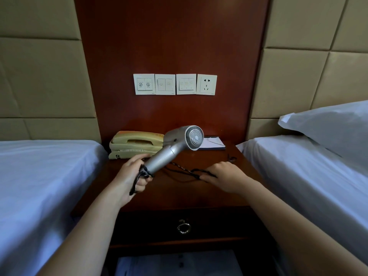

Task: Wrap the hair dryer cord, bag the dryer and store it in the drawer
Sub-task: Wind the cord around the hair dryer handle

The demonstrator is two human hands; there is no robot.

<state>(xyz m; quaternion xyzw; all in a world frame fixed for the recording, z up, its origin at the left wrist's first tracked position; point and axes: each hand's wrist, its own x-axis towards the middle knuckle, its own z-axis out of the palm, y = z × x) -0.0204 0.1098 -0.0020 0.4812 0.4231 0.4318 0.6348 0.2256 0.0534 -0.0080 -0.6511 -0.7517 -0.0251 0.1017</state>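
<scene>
The left hand (133,172) grips the silver plastic hair dryer (175,146) by its handle's base, above the dark wooden counter (179,194). The right hand (225,176) pinches its twisted black cord (183,170).

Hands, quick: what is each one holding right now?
Left hand: grips the hair dryer by its handle end, cord looped there.
Right hand: pinches the black cord.
</scene>
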